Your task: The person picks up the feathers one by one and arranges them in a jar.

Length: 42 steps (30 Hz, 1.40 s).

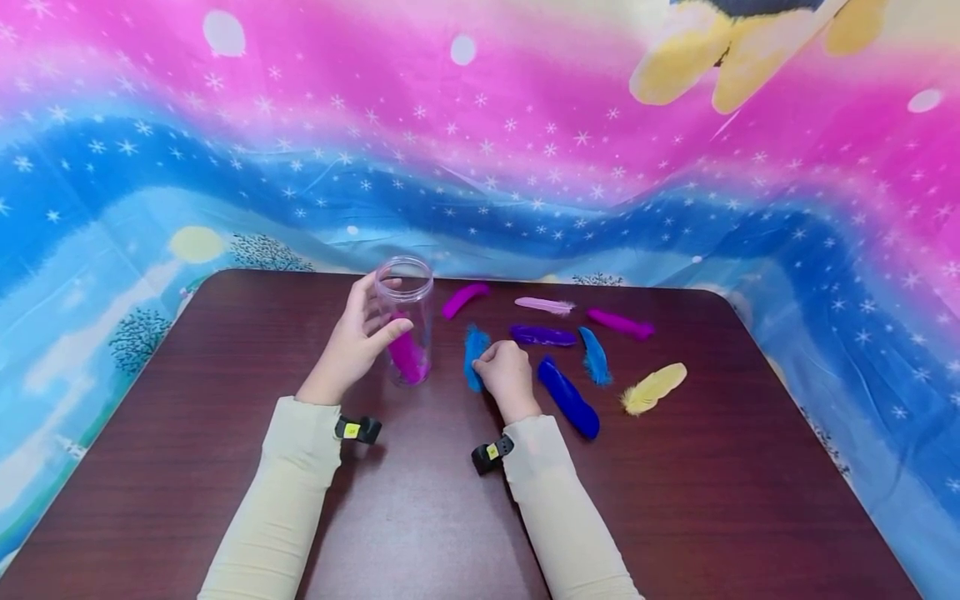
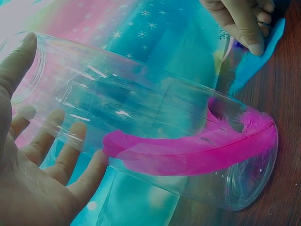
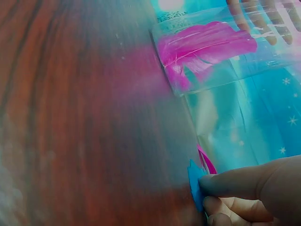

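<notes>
Feathers and a clear jar on a dark reddish-brown bench. We saw the left hand grasping the clear jar from its left side, the thumb across the near wall and the fingers behind. The jar stood upright on the bench, its mouth uncovered. Inside it, a magenta feather leaned from the base against the wall; whether more than one lay there, we could not tell.

To the right of the jar, and apart from it, we observed the right hand pinching a turquoise feather between thumb and fingers. We could not determine whether the feather's lower tip touched the bench.

Beyond these two, a curved magenta feather lay near the jar toward the far edge, with a pale pink feather to its right. We noted a purple feather nearer to us, a straighter magenta feather at the far right, and a small blue feather just beside the purple one. A dark blue feather lay just right of the right hand, and a yellow feather lay farthest right. A snowflake-patterned cloth hung behind the bench.
</notes>
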Each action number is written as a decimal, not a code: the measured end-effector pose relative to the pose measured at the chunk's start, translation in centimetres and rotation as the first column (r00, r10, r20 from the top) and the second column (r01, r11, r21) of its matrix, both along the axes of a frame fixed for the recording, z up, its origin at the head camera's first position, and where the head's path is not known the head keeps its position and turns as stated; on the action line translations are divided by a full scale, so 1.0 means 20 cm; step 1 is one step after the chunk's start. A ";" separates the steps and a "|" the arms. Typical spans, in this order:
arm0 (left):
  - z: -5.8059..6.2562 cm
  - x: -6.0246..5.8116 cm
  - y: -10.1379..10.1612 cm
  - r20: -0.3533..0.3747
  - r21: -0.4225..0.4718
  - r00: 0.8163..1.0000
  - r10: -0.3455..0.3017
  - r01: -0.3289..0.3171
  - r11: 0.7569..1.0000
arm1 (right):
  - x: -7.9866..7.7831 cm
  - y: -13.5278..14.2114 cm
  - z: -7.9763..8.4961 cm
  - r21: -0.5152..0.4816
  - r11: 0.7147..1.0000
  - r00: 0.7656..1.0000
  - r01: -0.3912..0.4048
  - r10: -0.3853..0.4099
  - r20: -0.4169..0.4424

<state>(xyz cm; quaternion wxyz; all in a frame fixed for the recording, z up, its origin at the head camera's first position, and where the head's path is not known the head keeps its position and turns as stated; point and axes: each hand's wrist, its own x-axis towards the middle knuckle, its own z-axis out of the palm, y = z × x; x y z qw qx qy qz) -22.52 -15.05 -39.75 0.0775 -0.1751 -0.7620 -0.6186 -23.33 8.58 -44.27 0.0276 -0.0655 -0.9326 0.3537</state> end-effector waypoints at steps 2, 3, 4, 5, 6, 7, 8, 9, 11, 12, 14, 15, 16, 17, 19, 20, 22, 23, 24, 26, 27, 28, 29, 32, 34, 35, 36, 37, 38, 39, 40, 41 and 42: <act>0.00 0.00 0.00 0.000 -0.003 1.000 0.003 -0.003 1.000 | 0.00 0.00 0.00 0.004 1.000 1.000 -0.005 0.005 0.004; 0.00 0.00 0.00 -0.001 -0.003 1.000 0.004 -0.004 1.000 | 0.00 -0.01 0.00 0.004 1.000 1.000 -0.008 0.008 0.007; 0.00 0.00 -0.01 -0.002 -0.001 1.000 0.003 -0.003 1.000 | 0.00 -0.01 0.00 0.006 1.000 1.000 -0.013 0.013 0.008; 0.00 0.00 -0.01 -0.003 0.000 1.000 0.003 -0.003 1.000 | 0.00 -0.01 0.00 0.009 1.000 1.000 -0.017 0.017 0.008; 0.00 0.00 -0.01 -0.003 0.001 1.000 0.003 -0.003 1.000 | 0.00 -0.01 0.00 0.011 1.000 1.000 -0.022 0.022 0.007; 0.00 0.00 -0.01 -0.004 0.001 1.000 0.004 -0.004 1.000 | 0.00 -0.01 0.00 0.015 1.000 1.000 -0.028 0.028 0.005; 0.00 0.00 -0.01 -0.004 0.003 1.000 0.004 -0.004 1.000 | 0.00 -0.01 0.00 0.018 0.999 0.999 -0.033 0.033 0.003; 0.00 0.00 -0.01 -0.004 0.004 1.000 0.004 -0.004 1.000 | 0.00 -0.01 0.00 0.022 0.999 0.999 -0.038 0.038 0.000; 0.00 0.00 -0.01 -0.005 0.006 1.000 0.003 -0.003 1.000 | 0.00 -0.01 0.00 0.028 0.999 0.999 -0.045 0.045 -0.009; 0.00 0.00 -0.01 -0.006 0.006 1.000 0.004 -0.004 1.000 | 0.00 -0.01 0.00 0.028 0.999 0.999 -0.046 0.047 -0.016; -0.01 0.00 -0.02 -0.007 0.008 1.000 0.003 -0.003 1.000 | -0.01 -0.01 -0.01 0.016 0.999 0.999 -0.041 0.042 -0.028; -0.01 0.00 -0.02 -0.009 0.009 1.000 0.002 -0.002 1.000 | -0.01 -0.01 -0.01 0.006 0.999 0.999 -0.036 0.036 -0.032; -0.01 0.00 -0.02 -0.009 0.010 1.000 0.002 -0.001 1.000 | -0.01 -0.01 -0.01 -0.007 1.000 0.999 -0.030 0.029 -0.037; -0.01 0.00 -0.02 -0.007 0.010 1.000 0.001 -0.001 1.000 | -0.01 -0.01 -0.01 -0.021 0.999 0.999 -0.024 0.023 -0.041; -0.01 0.00 -0.02 -0.003 0.010 1.000 0.000 0.000 1.000 | -0.02 0.00 -0.01 -0.048 0.999 0.999 -0.012 0.010 -0.043; -0.01 0.00 -0.02 -0.002 0.009 1.000 -0.001 0.001 1.000 | -0.02 0.00 -0.01 -0.057 0.998 0.999 -0.008 0.005 -0.043; -0.01 0.00 -0.02 0.001 0.008 1.000 -0.004 0.004 1.000 | -0.03 0.01 -0.01 -0.068 0.998 0.999 0.002 -0.005 -0.035; -0.01 0.00 -0.01 0.002 0.008 1.000 -0.005 0.005 1.000 | -0.03 0.01 0.00 -0.070 0.998 1.000 0.008 -0.010 -0.028; -0.01 0.00 -0.01 0.002 0.007 1.000 -0.005 0.005 1.000 | -0.04 0.01 0.00 -0.069 0.998 1.000 0.012 -0.014 -0.020; -0.01 -0.01 -0.01 0.002 0.007 1.000 -0.005 0.005 1.000 | -0.05 0.02 0.01 -0.053 0.998 1.000 0.015 -0.015 -0.002; -0.01 -0.01 -0.01 0.004 0.007 1.000 -0.005 0.005 1.000 | -0.06 0.02 0.01 -0.045 0.999 1.000 0.013 -0.013 0.009; -0.01 -0.01 -0.01 0.004 0.007 1.000 -0.005 0.005 1.000 | -0.06 0.02 0.01 -0.036 0.999 1.000 0.009 -0.009 0.020; -0.01 -0.01 -0.01 0.006 0.005 1.000 -0.004 0.004 1.000 | -0.07 0.02 0.01 -0.027 1.000 0.999 0.005 -0.004 0.034; 0.00 0.00 0.00 0.008 -0.002 1.000 -0.005 0.005 1.000 | -0.09 0.02 0.02 -0.017 1.000 0.998 -0.010 0.011 0.067; 0.00 0.00 0.00 0.007 -0.002 1.000 -0.005 0.005 1.000 | -0.11 0.02 0.02 -0.019 1.000 0.997 -0.012 0.014 0.080; 0.00 0.00 0.00 0.008 -0.002 1.000 -0.005 0.005 1.000 | -0.12 0.01 0.03 -0.013 1.000 0.997 -0.013 0.015 0.081; 0.00 0.00 0.00 0.008 -0.002 1.000 -0.004 0.004 1.000 | -0.12 0.01 0.03 -0.008 1.000 0.997 -0.014 0.014 0.079; 0.00 0.00 0.00 0.009 -0.002 1.000 -0.003 0.003 1.000 | -0.13 0.01 0.03 -0.002 1.000 0.997 -0.013 0.014 0.077; 0.00 0.00 -0.01 0.011 -0.002 1.000 -0.002 0.002 1.000 | -0.13 0.01 0.03 0.005 1.000 0.997 -0.011 0.010 0.076; 0.00 0.00 -0.01 0.013 -0.002 1.000 -0.001 0.001 1.000 | -0.14 0.01 0.03 0.011 1.000 0.997 -0.008 0.007 0.077; 0.00 0.00 -0.01 0.015 -0.003 1.000 -0.001 0.001 1.000 | -0.14 0.00 0.03 0.015 1.000 0.997 -0.005 0.004 0.080; 0.00 0.00 -0.01 0.015 -0.004 1.000 -0.001 0.001 1.000 | -0.14 0.00 0.03 0.017 1.000 0.997 -0.002 0.000 0.083; 0.00 0.00 -0.01 0.016 -0.005 1.000 -0.001 0.001 1.000 | -0.14 0.00 0.03 0.015 1.000 0.996 0.001 -0.002 0.087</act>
